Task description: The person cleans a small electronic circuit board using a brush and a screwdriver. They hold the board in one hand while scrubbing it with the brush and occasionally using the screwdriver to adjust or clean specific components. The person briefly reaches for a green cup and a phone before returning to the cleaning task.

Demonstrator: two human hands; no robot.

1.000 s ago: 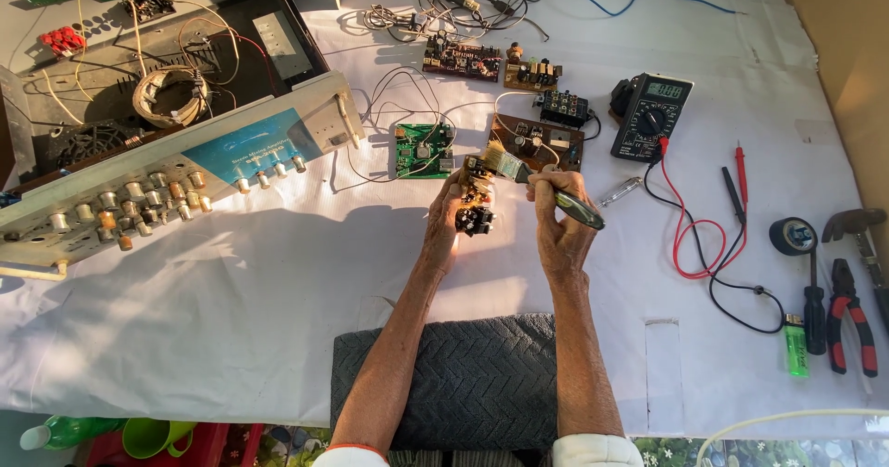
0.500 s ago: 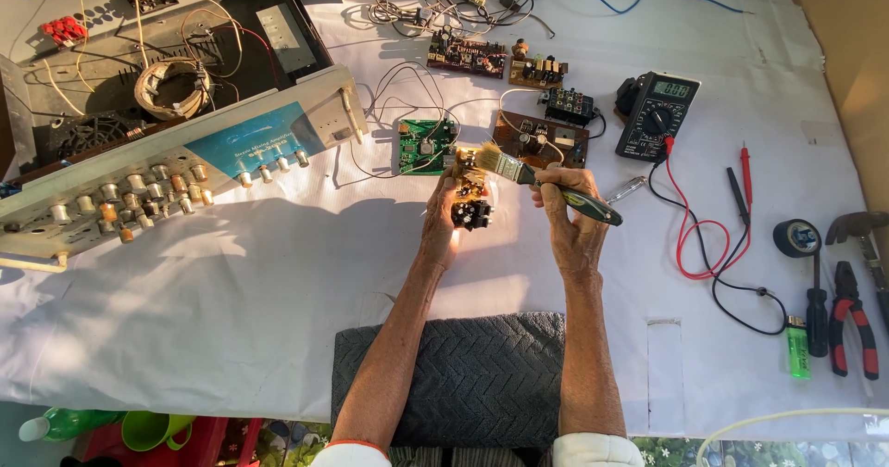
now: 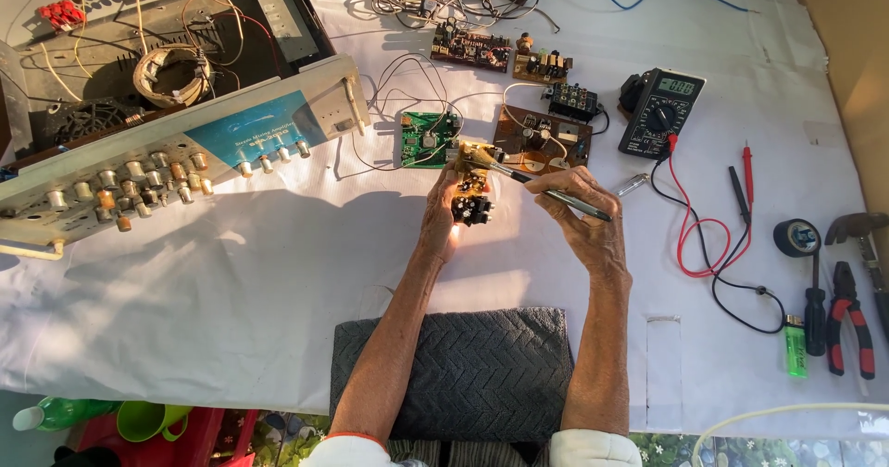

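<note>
My left hand (image 3: 442, 215) holds a small brown circuit board (image 3: 472, 197) with black parts upright above the white cloth. My right hand (image 3: 582, 210) grips a paintbrush (image 3: 537, 187) by its dark handle. The pale bristles rest on the top edge of the small board. Both forearms reach up from the bottom of the view over a grey knitted cloth (image 3: 468, 374).
An opened amplifier chassis (image 3: 157, 106) with a knob panel lies at the left. A green board (image 3: 428, 139), several brown boards (image 3: 542, 138) and tangled wires lie behind the hands. A multimeter (image 3: 660, 111) with red and black leads, tape (image 3: 795, 236), pliers (image 3: 850, 317) and a green lighter (image 3: 796, 347) lie at the right.
The brush has turned edge-on and swept down onto the top of the board. My right hand has tilted flatter, and the view has shifted slightly.
</note>
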